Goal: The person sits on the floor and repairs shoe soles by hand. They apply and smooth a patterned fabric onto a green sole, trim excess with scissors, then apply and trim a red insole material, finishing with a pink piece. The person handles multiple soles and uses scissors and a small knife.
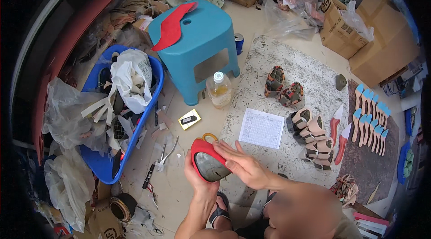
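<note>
Between my hands is a shoe last with a smooth grey-green underside [209,167], turned up toward me. Red material [196,152] wraps around its sides and edge. My left hand [200,179] grips it from the left and below, the palm hidden behind it. Against its right side lies my right hand [244,163], fingers stretched flat along the red material and the thumb near the underside's edge. A yellow ring-shaped thing [209,137] shows just beyond the last; what it belongs to is hidden.
A blue stool [195,30] bears a red cut piece [174,28]. Near it stand a clear bottle [219,90] and a yellow-white box [189,119]. A blue tub [158,75] of scraps is left. To the right lie a printed sheet [261,128], strapped shoe pieces [314,135] and red-handled knives [342,144].
</note>
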A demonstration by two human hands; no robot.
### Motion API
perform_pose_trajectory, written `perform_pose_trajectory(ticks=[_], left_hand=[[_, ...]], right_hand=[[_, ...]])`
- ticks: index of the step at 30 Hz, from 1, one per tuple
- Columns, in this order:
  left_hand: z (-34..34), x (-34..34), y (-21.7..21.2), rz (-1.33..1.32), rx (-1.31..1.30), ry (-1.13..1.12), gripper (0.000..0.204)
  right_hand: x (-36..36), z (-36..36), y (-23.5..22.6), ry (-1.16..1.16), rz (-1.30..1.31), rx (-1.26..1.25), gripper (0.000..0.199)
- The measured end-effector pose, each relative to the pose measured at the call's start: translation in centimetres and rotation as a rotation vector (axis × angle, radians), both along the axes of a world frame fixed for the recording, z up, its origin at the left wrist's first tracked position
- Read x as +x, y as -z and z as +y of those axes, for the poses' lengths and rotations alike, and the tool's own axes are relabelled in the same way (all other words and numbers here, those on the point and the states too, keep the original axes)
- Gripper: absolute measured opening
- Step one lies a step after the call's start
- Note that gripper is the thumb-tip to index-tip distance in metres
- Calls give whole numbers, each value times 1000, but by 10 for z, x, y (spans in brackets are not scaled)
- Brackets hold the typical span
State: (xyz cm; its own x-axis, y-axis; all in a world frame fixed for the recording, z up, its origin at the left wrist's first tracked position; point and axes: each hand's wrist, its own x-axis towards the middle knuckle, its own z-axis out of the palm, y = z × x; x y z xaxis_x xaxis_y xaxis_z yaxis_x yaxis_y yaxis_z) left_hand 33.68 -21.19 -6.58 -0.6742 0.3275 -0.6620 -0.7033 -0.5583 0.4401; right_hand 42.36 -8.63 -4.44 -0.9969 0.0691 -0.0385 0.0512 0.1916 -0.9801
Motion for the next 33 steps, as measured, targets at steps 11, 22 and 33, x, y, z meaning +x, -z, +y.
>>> perform_pose_trajectory(ticks=[11,22,33], left_hand=[[-11,3,9,-190,131,-44,51],[-21,-8,-2,-245,154,-96,54],[-10,0,-2,19,-26,-119,54]], right_hand=[[-4,-7,10,16,142,274,53],[-4,3,29,82,303,255,60],[-9,-14,-14,80,82,240,44]])
